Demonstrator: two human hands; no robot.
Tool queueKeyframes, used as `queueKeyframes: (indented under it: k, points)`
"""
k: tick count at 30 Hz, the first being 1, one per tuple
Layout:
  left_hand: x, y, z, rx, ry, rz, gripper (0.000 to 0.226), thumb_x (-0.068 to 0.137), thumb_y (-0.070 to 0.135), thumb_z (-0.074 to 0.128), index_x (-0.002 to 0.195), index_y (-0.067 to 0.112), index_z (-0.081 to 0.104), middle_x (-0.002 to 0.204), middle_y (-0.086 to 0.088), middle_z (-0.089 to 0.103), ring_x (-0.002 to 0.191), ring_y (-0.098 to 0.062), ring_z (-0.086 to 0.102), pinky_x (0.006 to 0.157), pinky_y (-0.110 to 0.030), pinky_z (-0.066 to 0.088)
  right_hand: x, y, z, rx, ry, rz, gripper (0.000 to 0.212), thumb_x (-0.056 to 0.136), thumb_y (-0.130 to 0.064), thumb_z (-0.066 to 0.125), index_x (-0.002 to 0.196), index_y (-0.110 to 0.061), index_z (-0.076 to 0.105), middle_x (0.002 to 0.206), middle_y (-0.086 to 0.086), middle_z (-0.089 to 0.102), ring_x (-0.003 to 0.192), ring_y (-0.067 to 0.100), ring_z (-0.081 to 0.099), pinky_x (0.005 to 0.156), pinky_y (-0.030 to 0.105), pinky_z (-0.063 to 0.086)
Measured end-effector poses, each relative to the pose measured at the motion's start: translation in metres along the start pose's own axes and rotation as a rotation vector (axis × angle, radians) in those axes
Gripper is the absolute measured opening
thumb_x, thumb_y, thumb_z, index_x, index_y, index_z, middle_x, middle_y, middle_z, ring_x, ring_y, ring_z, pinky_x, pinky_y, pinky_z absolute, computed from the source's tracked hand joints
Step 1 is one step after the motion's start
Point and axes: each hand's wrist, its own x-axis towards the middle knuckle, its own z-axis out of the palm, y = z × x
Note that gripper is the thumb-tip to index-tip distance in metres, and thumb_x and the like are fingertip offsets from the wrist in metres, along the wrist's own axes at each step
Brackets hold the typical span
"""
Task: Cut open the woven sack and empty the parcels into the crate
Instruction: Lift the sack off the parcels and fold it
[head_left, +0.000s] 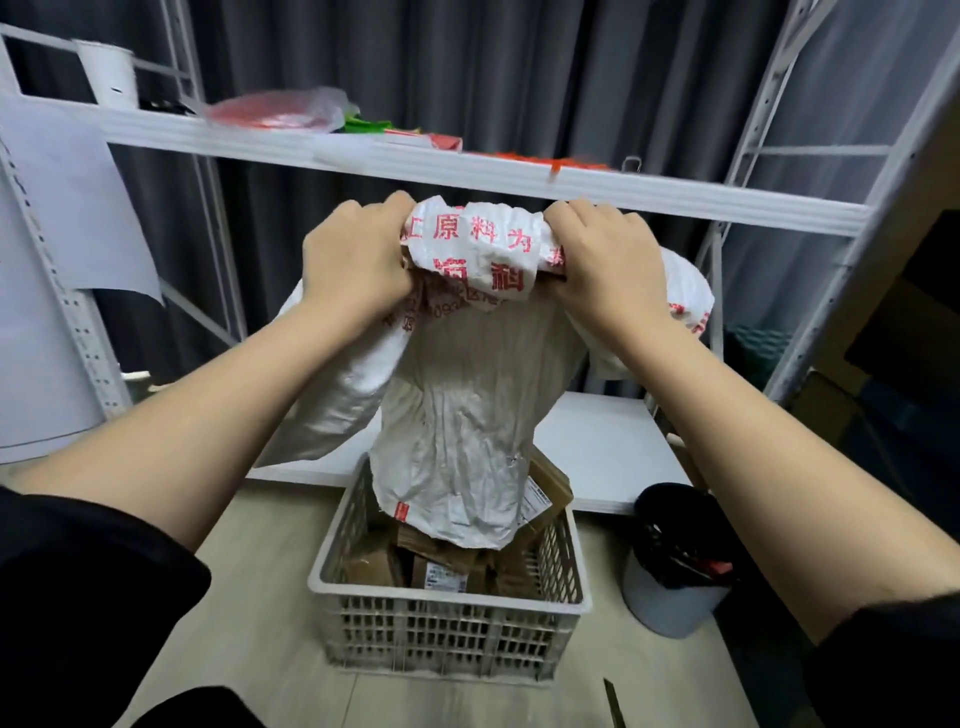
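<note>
A white woven sack (457, 415) with red print hangs upside down over a grey slatted plastic crate (447, 629) on the floor. My left hand (358, 260) grips the bunched top end of the sack on the left. My right hand (602, 260) grips the same bunched end on the right. The sack's open lower end dips into the crate. Several brown cardboard parcels (410, 564) with white labels lie in the crate, and one parcel (548, 493) leans against the crate's far right side beside the sack.
A white metal shelving rack (519, 182) stands behind the crate, with red and green packets on its upper shelf. A grey bin (675, 597) with a black liner stands right of the crate. A thin blade-like object (613, 701) lies on the floor at the bottom right.
</note>
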Motion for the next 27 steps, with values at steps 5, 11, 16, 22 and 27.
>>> queueKeyframes:
  k: [5, 11, 16, 22, 27]
  points:
    - [-0.004, 0.003, -0.006, -0.244, -0.435, 0.18, 0.105, 0.058, 0.076, 0.045, 0.146, 0.022, 0.026, 0.147, -0.004, 0.032, 0.138, -0.025, 0.025, 0.11, -0.045, 0.024, -0.017, 0.005, 0.005, -0.019, 0.032, 0.012, 0.031, 0.062, -0.015, 0.065, 0.092, -0.012, 0.056, 0.083, 0.007, 0.058, 0.071, 0.03, 0.053, 0.059, 0.033, 0.033]
    - [-0.025, -0.001, 0.004, -0.493, -0.8, 0.07, 0.122, 0.05, 0.055, 0.078, 0.149, 0.024, 0.015, 0.152, 0.001, 0.028, 0.139, -0.016, 0.03, 0.115, -0.038, 0.027, -0.055, -0.005, 0.016, 0.037, 0.193, -0.072, 0.015, 0.078, -0.013, 0.059, 0.093, -0.016, 0.061, 0.078, 0.004, 0.059, 0.069, 0.028, 0.053, 0.06, 0.031, 0.027]
    - [-0.043, 0.008, 0.016, -0.281, -0.426, -0.001, 0.055, 0.073, 0.044, 0.068, 0.119, 0.029, 0.043, 0.106, -0.006, 0.069, 0.101, -0.033, 0.061, 0.076, -0.035, 0.041, -0.053, -0.017, 0.002, 0.111, 0.241, -0.079, 0.022, 0.081, -0.013, 0.058, 0.101, -0.016, 0.067, 0.087, 0.002, 0.064, 0.08, 0.024, 0.054, 0.068, 0.029, 0.031]
    - [-0.014, -0.005, -0.028, -0.351, -0.197, -0.125, 0.032, 0.074, 0.036, 0.056, 0.105, 0.03, 0.053, 0.114, -0.009, 0.067, 0.109, -0.043, 0.056, 0.079, -0.039, 0.044, -0.015, -0.02, -0.025, 0.056, 0.31, -0.054, 0.041, 0.076, -0.023, 0.069, 0.116, -0.021, 0.06, 0.112, -0.002, 0.064, 0.103, 0.018, 0.05, 0.087, 0.034, 0.032]
    - [0.001, -0.027, -0.07, -0.449, -0.101, -0.15, 0.053, 0.064, 0.037, 0.057, 0.117, 0.04, 0.057, 0.117, 0.005, 0.068, 0.111, -0.024, 0.061, 0.091, -0.044, 0.051, 0.012, -0.039, -0.047, 0.131, 0.416, -0.022, 0.046, 0.079, -0.033, 0.06, 0.122, -0.017, 0.062, 0.121, -0.002, 0.063, 0.112, 0.019, 0.055, 0.092, 0.034, 0.031]
